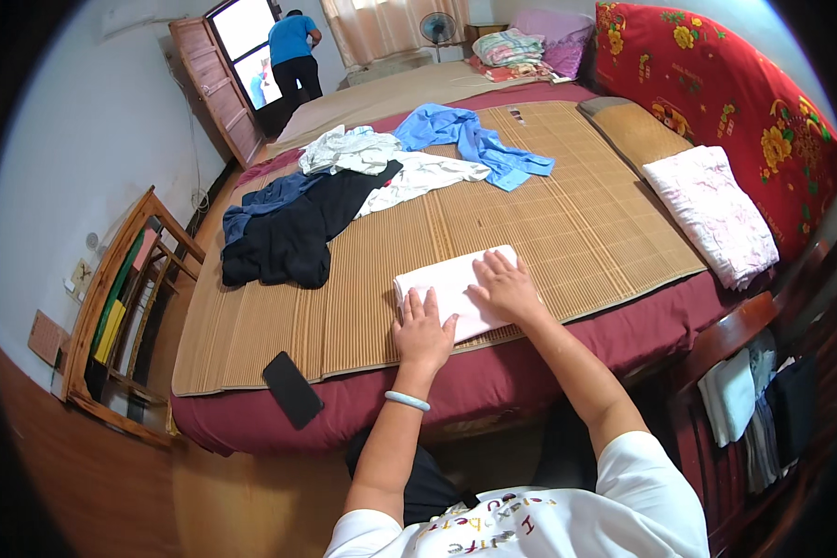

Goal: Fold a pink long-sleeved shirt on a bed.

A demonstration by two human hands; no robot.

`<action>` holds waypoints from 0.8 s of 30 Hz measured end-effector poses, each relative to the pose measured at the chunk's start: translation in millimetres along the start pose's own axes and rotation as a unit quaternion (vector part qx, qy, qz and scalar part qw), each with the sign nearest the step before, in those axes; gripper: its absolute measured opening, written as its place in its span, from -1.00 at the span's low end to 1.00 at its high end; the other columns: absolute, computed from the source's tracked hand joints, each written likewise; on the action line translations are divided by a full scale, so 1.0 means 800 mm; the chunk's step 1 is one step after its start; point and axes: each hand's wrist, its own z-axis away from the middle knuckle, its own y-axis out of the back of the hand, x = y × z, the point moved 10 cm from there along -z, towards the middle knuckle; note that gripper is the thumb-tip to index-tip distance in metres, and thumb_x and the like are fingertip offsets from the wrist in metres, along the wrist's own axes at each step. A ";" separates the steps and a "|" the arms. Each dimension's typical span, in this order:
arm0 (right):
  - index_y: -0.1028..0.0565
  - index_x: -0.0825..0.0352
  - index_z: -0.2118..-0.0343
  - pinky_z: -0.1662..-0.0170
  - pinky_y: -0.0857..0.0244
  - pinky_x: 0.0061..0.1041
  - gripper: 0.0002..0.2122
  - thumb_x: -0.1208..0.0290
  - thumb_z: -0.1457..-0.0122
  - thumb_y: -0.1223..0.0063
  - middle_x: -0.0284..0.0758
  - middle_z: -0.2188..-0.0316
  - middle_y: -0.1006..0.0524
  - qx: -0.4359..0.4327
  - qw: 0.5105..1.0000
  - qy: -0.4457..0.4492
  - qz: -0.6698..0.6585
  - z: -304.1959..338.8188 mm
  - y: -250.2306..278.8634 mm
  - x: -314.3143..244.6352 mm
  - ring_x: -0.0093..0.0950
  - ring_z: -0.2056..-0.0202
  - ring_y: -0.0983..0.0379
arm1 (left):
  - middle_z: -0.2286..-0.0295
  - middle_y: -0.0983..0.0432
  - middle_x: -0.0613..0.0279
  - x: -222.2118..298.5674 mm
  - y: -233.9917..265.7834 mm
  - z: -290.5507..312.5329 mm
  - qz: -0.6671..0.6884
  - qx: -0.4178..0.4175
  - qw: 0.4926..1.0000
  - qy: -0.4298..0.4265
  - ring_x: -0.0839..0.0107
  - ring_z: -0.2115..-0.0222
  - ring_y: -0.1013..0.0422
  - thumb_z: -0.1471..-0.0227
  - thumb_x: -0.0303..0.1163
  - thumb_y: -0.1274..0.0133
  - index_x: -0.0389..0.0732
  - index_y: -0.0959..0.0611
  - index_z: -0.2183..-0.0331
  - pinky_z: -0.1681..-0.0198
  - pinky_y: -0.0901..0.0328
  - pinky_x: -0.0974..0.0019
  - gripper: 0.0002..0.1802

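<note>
A folded white-pink cloth [449, 276], probably a garment, lies flat as a rectangle on the bamboo mat near the bed's front edge. My left hand [422, 330] rests flat on its left part, fingers spread, a pale bracelet on the wrist. On its right part my right hand [509, 290] lies open with fingers apart. Beyond them sits a loose heap: black clothing [284, 232], a white patterned garment [353, 149] and a light blue shirt [474, 139]. A dark phone [293, 389] lies to the left at the mat's edge.
The bamboo mat [567, 205] covers the bed over a dark red sheet [614, 337]. A folded pink-white quilt [711, 214] lies at the right by the red floral headboard [716, 93]. Folded clothes [730, 395] sit at the lower right. A person [294, 56] stands by the door.
</note>
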 end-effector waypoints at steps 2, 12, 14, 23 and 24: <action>-0.29 0.21 -0.25 -0.35 0.17 -0.05 -0.38 -0.13 -0.27 0.23 -0.21 -0.30 -0.21 -0.021 0.995 -0.076 -0.054 0.004 -0.004 0.044 -0.31 -0.36 -0.01 | -0.28 -0.02 -0.12 -0.006 0.002 -0.002 0.014 -0.001 1.000 -0.004 0.03 -0.30 0.00 -0.18 0.10 0.12 -0.16 -0.20 -0.28 -0.22 -0.06 -0.16 -0.21; -0.54 0.43 0.10 0.13 -0.40 -0.38 -0.64 0.21 -0.21 -0.08 -0.07 0.25 -0.60 0.130 0.909 -0.168 -0.360 0.031 0.033 0.160 -0.25 0.20 -0.56 | -0.25 -0.13 -0.06 -0.007 0.031 0.006 0.063 -0.021 0.995 -0.073 0.05 -0.28 -0.05 -0.04 0.12 -0.10 -0.18 -0.35 -0.21 -0.23 -0.12 0.01 -0.16; -0.59 0.43 0.32 0.35 -0.38 -0.37 -0.66 0.16 -0.17 -0.15 -0.16 0.47 -0.59 0.043 0.908 -0.245 -0.336 0.044 0.038 0.173 -0.35 0.43 -0.53 | -0.18 -0.23 -0.05 0.000 0.046 0.015 0.055 0.008 0.994 -0.096 0.05 -0.23 -0.13 0.03 0.03 -0.19 -0.20 -0.43 -0.13 -0.20 -0.16 0.04 -0.23; -0.57 0.35 0.49 0.40 -0.33 -0.44 -0.73 0.25 0.10 -0.39 -0.29 0.54 -0.59 -0.151 0.936 -0.138 -0.287 0.078 0.051 0.098 -0.44 0.47 -0.51 | 0.28 -0.39 0.12 0.003 0.068 0.021 0.115 0.035 0.983 -0.139 0.09 0.15 -0.36 0.31 -0.52 -0.22 -0.19 -0.50 0.38 0.13 -0.36 0.08 -0.68; -0.57 0.35 0.49 0.40 -0.33 -0.44 -0.73 0.25 0.10 -0.39 -0.29 0.54 -0.59 -0.143 0.936 -0.121 -0.297 0.079 0.055 0.094 -0.44 0.47 -0.51 | 0.29 -0.39 0.13 0.001 0.065 0.020 0.106 0.026 0.985 -0.133 0.09 0.16 -0.37 0.32 -0.54 -0.19 -0.18 -0.50 0.40 0.15 -0.37 0.07 -0.69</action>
